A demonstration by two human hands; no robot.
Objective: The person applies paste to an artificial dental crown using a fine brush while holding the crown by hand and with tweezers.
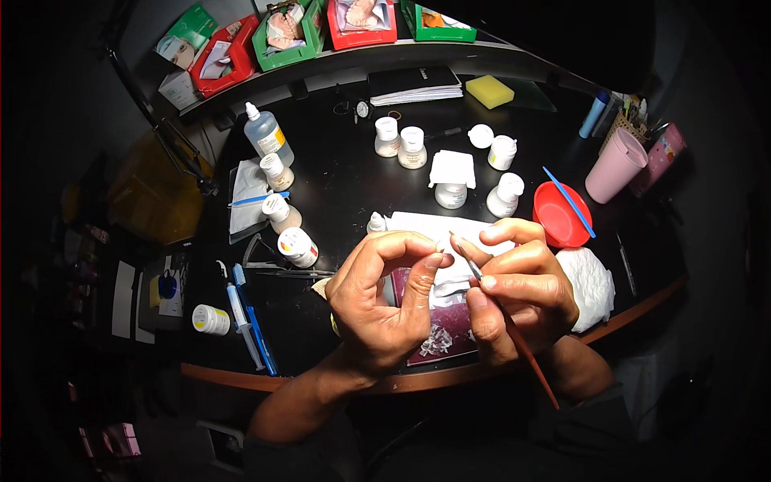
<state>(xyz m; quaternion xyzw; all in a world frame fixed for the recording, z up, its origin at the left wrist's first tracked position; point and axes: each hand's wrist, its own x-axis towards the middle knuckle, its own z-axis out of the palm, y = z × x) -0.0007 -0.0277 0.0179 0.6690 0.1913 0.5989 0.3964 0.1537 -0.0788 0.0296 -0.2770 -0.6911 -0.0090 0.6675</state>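
While the left hand [373,297] pinches a tiny pale piece [440,250] between thumb and forefinger, the right hand [526,289] grips a slim red-handled brush [525,353] near it.

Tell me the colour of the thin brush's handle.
The brush handle is reddish-brown, showing best in the head view.

Black table [341,197] | squeeze bottle [266,135] | yellow sponge [489,91] | red bowl [554,215] | pink cup [613,171] | toothbrush [254,323]

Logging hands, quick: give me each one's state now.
Left hand: pinched closed; anything held is too small to tell.
Right hand: closed, holding the brush.
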